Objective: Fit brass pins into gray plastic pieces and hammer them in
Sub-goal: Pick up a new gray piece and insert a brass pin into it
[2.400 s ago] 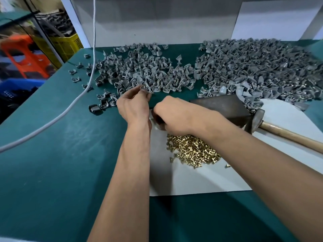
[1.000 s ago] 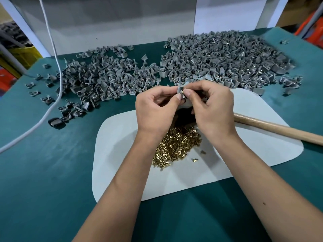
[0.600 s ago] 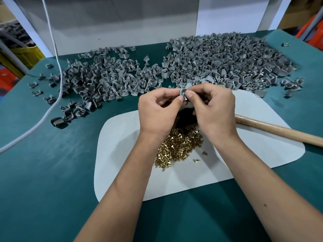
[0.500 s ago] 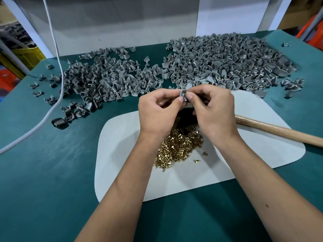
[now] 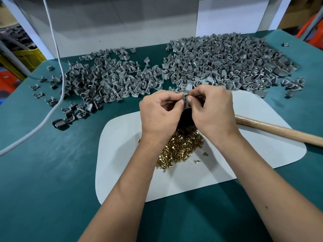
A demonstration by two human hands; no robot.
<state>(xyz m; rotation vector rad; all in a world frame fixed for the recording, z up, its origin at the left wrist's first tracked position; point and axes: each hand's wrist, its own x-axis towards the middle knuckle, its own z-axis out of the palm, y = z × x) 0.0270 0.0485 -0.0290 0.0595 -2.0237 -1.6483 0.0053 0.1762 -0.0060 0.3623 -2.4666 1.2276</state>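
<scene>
No words, nos. or signs to read here. Nothing is printed on the gray pieces [image 5: 218, 67], the brass pins [image 5: 181, 147], the white mat [image 5: 122, 154] or the hammer handle [image 5: 279, 131].

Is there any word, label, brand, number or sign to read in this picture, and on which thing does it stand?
None: no readable text shows anywhere in the head view.
The gray plastic piece, held between the left hand and the right hand, is bare.
The brass pins, the hammer handle, the white mat and the white panel carry no marking.
</scene>
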